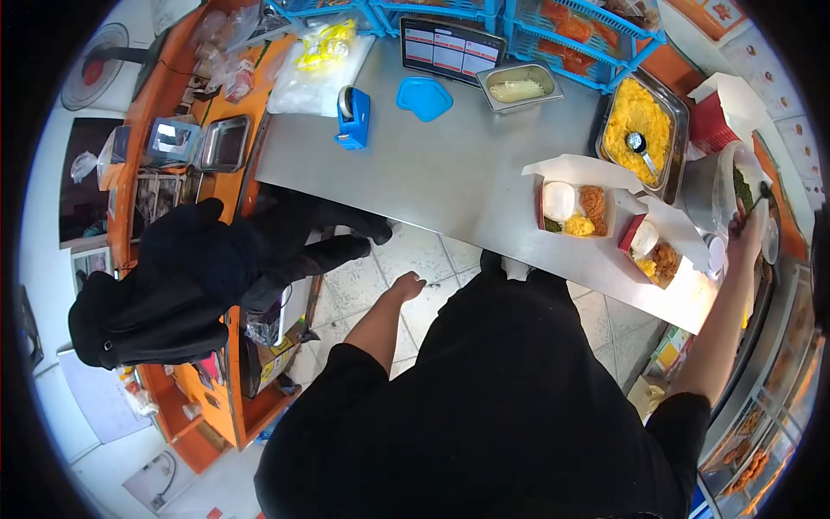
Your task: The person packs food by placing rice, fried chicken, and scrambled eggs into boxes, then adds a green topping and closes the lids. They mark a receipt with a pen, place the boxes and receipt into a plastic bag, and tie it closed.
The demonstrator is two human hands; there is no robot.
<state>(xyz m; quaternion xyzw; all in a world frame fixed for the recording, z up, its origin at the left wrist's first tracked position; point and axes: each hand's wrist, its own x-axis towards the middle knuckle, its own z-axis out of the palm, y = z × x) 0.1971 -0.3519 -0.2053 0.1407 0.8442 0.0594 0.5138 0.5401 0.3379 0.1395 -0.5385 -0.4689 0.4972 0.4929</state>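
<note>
My right hand (745,228) is at the right edge of the counter, its fingers closed around a dark-handled spoon (762,195). Beside it stands a pot (702,192) with dark green food (742,192) at its opening. Left of that hand, two open paper meal boxes hold white rice, yellow food and brown-orange food: one box (577,213) farther back, one box (654,246) nearer me. My left hand (408,285) hangs over the tiled floor in front of the counter, fingers curled in, with nothing visible in it.
A metal tray of yellow food (638,130) holds a serving spoon (640,149). Behind the steel counter (415,182) are a tablet (451,50), a metal pan (520,87) and blue baskets (571,48). A blue tape dispenser (353,121) stands left. A person in dark clothing (190,259) is at my left.
</note>
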